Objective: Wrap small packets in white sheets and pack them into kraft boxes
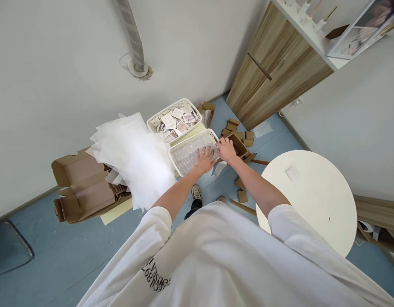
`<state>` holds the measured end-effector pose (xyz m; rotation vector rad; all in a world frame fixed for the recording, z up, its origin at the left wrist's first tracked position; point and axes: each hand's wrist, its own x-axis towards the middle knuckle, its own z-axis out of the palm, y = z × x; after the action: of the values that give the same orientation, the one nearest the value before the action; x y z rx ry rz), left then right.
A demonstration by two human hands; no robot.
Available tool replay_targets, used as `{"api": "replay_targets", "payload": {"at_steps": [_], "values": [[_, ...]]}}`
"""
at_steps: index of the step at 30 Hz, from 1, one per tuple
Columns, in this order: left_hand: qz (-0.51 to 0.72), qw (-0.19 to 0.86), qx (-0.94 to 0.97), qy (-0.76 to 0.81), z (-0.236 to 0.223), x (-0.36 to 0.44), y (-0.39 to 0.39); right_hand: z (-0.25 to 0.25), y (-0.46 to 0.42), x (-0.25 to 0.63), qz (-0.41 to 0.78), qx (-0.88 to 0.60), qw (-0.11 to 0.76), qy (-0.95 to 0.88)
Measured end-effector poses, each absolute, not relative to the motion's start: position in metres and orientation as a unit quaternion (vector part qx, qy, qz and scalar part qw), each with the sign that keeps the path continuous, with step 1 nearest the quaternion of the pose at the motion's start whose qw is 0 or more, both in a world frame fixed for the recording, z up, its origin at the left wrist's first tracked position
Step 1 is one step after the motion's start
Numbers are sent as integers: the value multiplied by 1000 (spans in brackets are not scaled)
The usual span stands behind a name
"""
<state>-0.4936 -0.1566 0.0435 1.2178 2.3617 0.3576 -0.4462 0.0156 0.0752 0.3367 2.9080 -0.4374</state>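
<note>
My left hand (205, 160) lies with its fingers spread on the clear plastic pieces (188, 155) inside a white basket (175, 164). It holds nothing. At the right end of this basket my right hand (226, 149) has its fingers curled over the rim; the thumb side is partly hidden. Just behind stands a second white basket (153, 120) with printed cards (176, 123) lying in it. To the left, a loose stack of thin white sheets (136, 153) reaches close to the basket's edge.
Opened cardboard boxes (88, 183) lie at the left. An open brown carton (244, 150) and small brown boxes (242, 196) are on the floor at the right. A round white table (314, 192) stands near my right arm; a wood-grain cabinet (273, 64) is behind.
</note>
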Motion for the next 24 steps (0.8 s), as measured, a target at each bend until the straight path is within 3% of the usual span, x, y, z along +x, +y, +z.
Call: {"api": "replay_targets", "payload": {"at_steps": [9,24], "values": [[114,222,441,862,41,-490,-159,61,3,-460,-129,124,91,980],[123,233,438,860,43,-489,-159,72,-11,-468,-156,271,0,950]]}}
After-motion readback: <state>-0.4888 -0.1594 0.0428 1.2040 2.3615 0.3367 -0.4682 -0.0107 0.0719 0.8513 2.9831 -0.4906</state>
